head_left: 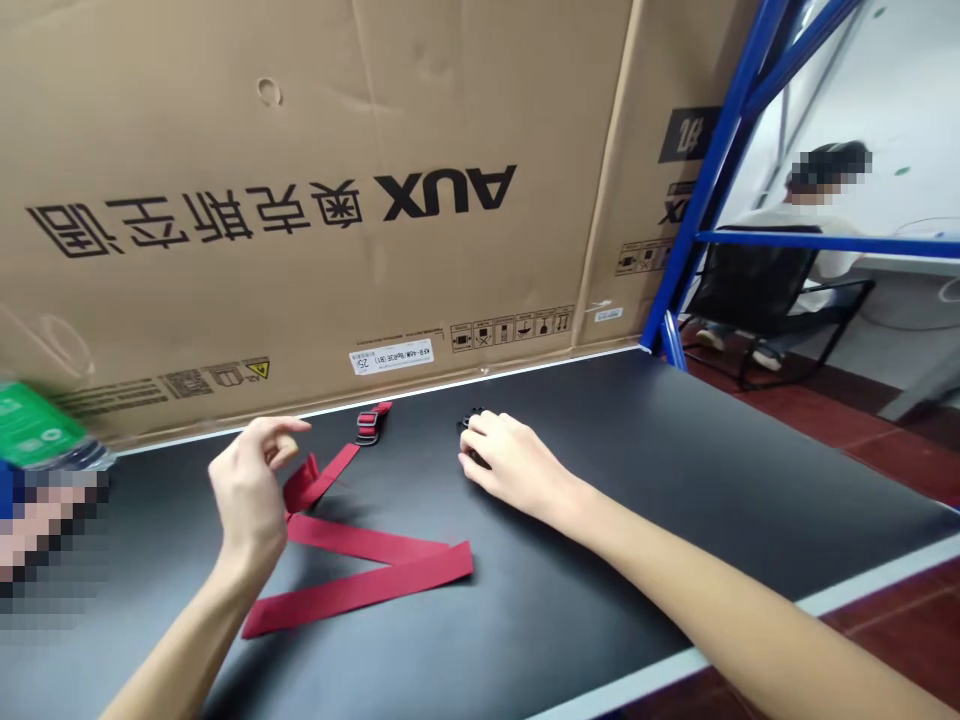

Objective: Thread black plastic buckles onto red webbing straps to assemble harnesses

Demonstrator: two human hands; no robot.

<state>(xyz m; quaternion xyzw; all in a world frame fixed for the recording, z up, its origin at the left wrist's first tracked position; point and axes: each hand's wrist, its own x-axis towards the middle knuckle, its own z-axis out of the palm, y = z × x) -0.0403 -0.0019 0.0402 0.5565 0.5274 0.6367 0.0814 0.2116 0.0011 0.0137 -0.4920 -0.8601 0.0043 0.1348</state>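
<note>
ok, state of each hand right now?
Left hand: fingers curled beside the red strap; can't tell if it grips it.
Right hand: fingers bent over something small and black; grip hidden, can't tell.

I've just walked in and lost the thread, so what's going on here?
A person is working bare-handed at a black table. Their left hand, fingers curled, is beside a red strap laid out in a zigzag; whether it grips the strap is unclear. A buckle with red webbing through it lies farther back. The right hand rests over a small dark item, mostly hidden by the fingers. A large cardboard box stands behind.
</note>
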